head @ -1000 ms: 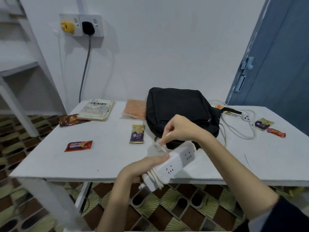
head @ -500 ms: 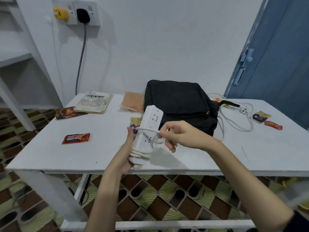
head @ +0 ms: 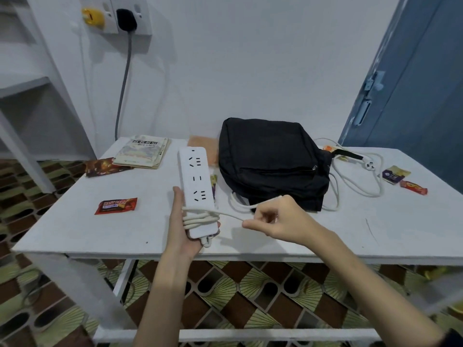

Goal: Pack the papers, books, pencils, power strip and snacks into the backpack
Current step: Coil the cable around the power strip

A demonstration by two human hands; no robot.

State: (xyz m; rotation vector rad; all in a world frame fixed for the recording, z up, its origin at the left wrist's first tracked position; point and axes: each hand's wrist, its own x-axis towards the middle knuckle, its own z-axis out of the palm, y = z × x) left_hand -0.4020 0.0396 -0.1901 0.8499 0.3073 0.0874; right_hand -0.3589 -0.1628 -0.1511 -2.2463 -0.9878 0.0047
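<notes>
My left hand (head: pixel 181 226) holds the white power strip (head: pixel 196 179) upright by its lower end, sockets facing me. Several turns of its white cord (head: pixel 200 217) are wrapped around that end. My right hand (head: pixel 280 221) pinches the cord to the right of the strip, and the rest of the cord (head: pixel 355 189) trails around the black backpack (head: pixel 273 161) to the plug (head: pixel 369 166). The backpack lies flat and looks zipped. Books and papers (head: pixel 142 151) are stacked at the back left. Snacks lie scattered: a red bar (head: pixel 116 205), a dark wrapper (head: pixel 105 166), an orange packet (head: pixel 203 144).
The white table (head: pixel 375 234) has its front edge just under my hands. More snack wrappers (head: pixel 395 174) and a red candy (head: pixel 413 187) lie at the right. Wall sockets (head: pixel 117 15) with a grey cable are behind, a blue door (head: pixel 413 96) at right, and a white frame at left.
The strip was lifted from low over the table edge to upright. My right hand has carried the cord around it, adding turns, and now pulls the cord out to the right.
</notes>
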